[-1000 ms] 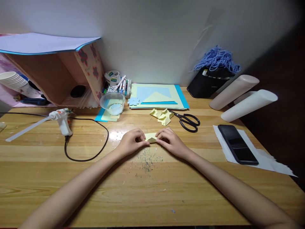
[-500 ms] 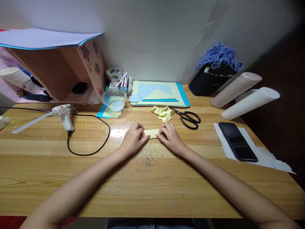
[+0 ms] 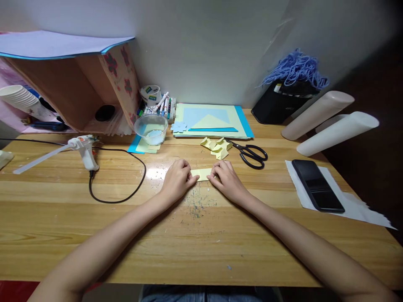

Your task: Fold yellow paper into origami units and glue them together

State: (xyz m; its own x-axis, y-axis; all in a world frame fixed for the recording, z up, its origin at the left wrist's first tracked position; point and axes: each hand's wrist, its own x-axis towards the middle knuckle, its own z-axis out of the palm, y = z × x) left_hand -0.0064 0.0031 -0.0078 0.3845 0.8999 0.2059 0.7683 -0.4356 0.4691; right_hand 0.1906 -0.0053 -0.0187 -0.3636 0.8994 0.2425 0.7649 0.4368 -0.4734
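Note:
A pale yellow paper strip (image 3: 203, 174) lies on the wooden table between my hands. My left hand (image 3: 178, 179) pinches its left end, with the thumb along the lower edge. Fingers of my right hand (image 3: 227, 179) are closed on the right end. Just beyond the strip are several folded yellow paper pieces (image 3: 217, 147), touching the tips of black-handled scissors (image 3: 251, 154). Stacked yellow and blue paper sheets (image 3: 244, 121) lie farther back, near the wall.
On the left are a glue gun (image 3: 85, 152) with a looped cable and an open box (image 3: 118, 92). A clear bowl (image 3: 151, 129) stands behind my left hand. At right are a phone (image 3: 317, 185), white rolls (image 3: 336, 133) and a black yarn holder (image 3: 278, 105).
The view has shifted slightly. Both hands remain on the strip in nearly the same place, with only a slight shift of the fingers.

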